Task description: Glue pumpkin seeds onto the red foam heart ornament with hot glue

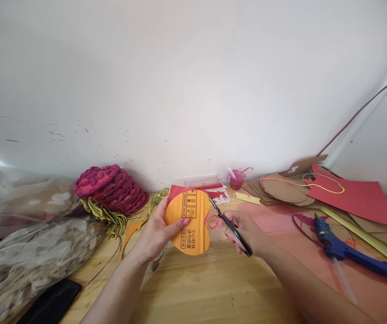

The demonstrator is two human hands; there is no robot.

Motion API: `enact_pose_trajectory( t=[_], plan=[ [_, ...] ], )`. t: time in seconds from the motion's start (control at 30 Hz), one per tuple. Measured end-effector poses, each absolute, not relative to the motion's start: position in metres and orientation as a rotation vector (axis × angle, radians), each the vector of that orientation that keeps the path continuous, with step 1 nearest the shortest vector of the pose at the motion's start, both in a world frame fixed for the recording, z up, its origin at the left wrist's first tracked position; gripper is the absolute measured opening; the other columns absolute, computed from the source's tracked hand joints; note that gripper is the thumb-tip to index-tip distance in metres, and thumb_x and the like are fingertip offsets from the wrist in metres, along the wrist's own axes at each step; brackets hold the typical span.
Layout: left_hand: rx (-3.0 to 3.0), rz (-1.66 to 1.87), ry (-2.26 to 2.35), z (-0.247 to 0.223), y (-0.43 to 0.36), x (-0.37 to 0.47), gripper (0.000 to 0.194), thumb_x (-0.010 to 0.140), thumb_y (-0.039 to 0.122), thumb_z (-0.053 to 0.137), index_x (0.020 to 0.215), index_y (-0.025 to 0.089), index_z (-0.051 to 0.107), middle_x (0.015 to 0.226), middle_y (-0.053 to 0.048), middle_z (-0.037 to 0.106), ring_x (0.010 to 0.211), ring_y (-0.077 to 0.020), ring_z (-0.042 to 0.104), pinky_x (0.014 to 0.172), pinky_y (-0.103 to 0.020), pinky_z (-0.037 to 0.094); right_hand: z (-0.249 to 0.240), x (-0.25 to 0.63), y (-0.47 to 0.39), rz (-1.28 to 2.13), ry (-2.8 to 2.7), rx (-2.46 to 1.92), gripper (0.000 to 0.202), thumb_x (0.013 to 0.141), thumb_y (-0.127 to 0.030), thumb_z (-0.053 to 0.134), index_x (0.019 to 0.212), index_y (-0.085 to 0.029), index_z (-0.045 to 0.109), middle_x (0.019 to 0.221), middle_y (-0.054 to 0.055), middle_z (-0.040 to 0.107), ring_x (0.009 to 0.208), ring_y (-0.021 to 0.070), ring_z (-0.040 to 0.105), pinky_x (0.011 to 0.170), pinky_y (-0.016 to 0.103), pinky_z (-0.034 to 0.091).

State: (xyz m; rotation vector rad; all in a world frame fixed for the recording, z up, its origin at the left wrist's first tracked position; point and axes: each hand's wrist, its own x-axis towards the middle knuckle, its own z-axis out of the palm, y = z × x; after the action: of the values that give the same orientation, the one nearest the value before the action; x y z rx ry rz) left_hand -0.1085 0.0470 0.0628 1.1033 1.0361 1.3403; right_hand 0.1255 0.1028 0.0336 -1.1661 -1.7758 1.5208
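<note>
My left hand (159, 231) grips an orange cardboard cutout (193, 225) with a scalloped, apple-like outline, thumb on its printed face. Black symbols and characters are printed on it, turned sideways. A piece of red paper (176, 191) sticks out behind its upper left edge. In my right hand (240, 229) is a pair of scissors (232, 229) with dark handles. Its blades reach up to the cutout's upper right edge; whether they touch it I cannot tell. A small pink loop of string (213, 221) shows at the cutout's right notch, close to my right fingers.
A stack of magenta dotted pieces (110, 186) with green strings stands left. Plastic bags (45, 252) and a black phone (51, 301) lie nearer. On the right are cardboard discs (283, 189), red paper (358, 189) and a blue glue gun (352, 256). A pink-stained cup (237, 178) stands by the wall.
</note>
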Motion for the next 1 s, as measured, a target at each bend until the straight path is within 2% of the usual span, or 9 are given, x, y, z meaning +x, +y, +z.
enact_pose_trajectory(
  t=[0.17, 0.33, 0.5, 0.7, 0.83, 1.0],
  plan=[
    [1.093, 1.326, 1.046, 0.064, 0.046, -0.109, 0.069, 0.073, 0.028, 0.081, 0.134, 0.026, 0.050, 0.122, -0.011, 0.069, 0.106, -0.0307, 0.070, 0.083, -0.040, 0.061, 0.038, 0.125, 0.102, 1.538, -1.774, -1.180, 0.048, 0.079, -0.067, 0.061, 0.070, -0.022, 0.046, 0.047, -0.009, 0.043, 0.028, 0.0066, 0.038, 0.028, 0.019, 0.032],
    [1.113, 1.351, 1.055, 0.065, 0.047, -0.109, 0.070, 0.072, 0.027, 0.082, 0.133, 0.025, 0.049, 0.123, -0.010, 0.069, 0.105, -0.0281, 0.070, 0.081, -0.036, 0.061, 0.042, 0.123, 0.099, 1.489, -1.779, -1.159, 0.048, 0.080, -0.066, 0.061, 0.069, -0.022, 0.045, 0.049, -0.010, 0.038, 0.035, 0.0057, 0.034, 0.031, 0.018, 0.033],
    [1.123, 1.339, 1.050, 0.062, 0.047, -0.111, 0.070, 0.071, 0.029, 0.083, 0.133, 0.026, 0.050, 0.123, -0.010, 0.069, 0.103, -0.0281, 0.070, 0.081, -0.036, 0.061, 0.040, 0.124, 0.100, 1.465, -1.806, -1.128, 0.048, 0.081, -0.065, 0.061, 0.069, -0.021, 0.046, 0.052, -0.009, 0.039, 0.038, 0.0058, 0.035, 0.033, 0.018, 0.032],
    [1.130, 1.314, 1.054, 0.065, 0.047, -0.114, 0.068, 0.072, 0.027, 0.083, 0.131, 0.025, 0.050, 0.122, -0.011, 0.069, 0.104, -0.0285, 0.070, 0.082, -0.037, 0.061, 0.043, 0.126, 0.100, 1.492, -1.813, -1.145, 0.049, 0.078, -0.064, 0.065, 0.066, -0.022, 0.044, 0.048, -0.010, 0.039, 0.033, 0.0065, 0.036, 0.030, 0.020, 0.032],
    [1.111, 1.398, 1.062, 0.066, 0.049, -0.114, 0.078, 0.070, 0.025, 0.084, 0.134, 0.027, 0.041, 0.118, -0.009, 0.069, 0.101, -0.0280, 0.071, 0.081, -0.038, 0.061, 0.049, 0.125, 0.098, 1.445, -1.808, -1.189, 0.049, 0.077, -0.064, 0.067, 0.065, -0.022, 0.045, 0.045, -0.011, 0.038, 0.031, 0.0064, 0.038, 0.030, 0.019, 0.030],
    [1.118, 1.517, 1.071, 0.065, 0.051, -0.112, 0.091, 0.066, 0.026, 0.087, 0.139, 0.030, 0.033, 0.105, -0.007, 0.071, 0.087, -0.0276, 0.073, 0.070, -0.036, 0.063, 0.051, 0.123, 0.097, 1.457, -1.779, -1.204, 0.052, 0.075, -0.066, 0.067, 0.062, -0.023, 0.041, 0.044, -0.011, 0.038, 0.030, 0.0066, 0.038, 0.028, 0.019, 0.030]
  ],
)
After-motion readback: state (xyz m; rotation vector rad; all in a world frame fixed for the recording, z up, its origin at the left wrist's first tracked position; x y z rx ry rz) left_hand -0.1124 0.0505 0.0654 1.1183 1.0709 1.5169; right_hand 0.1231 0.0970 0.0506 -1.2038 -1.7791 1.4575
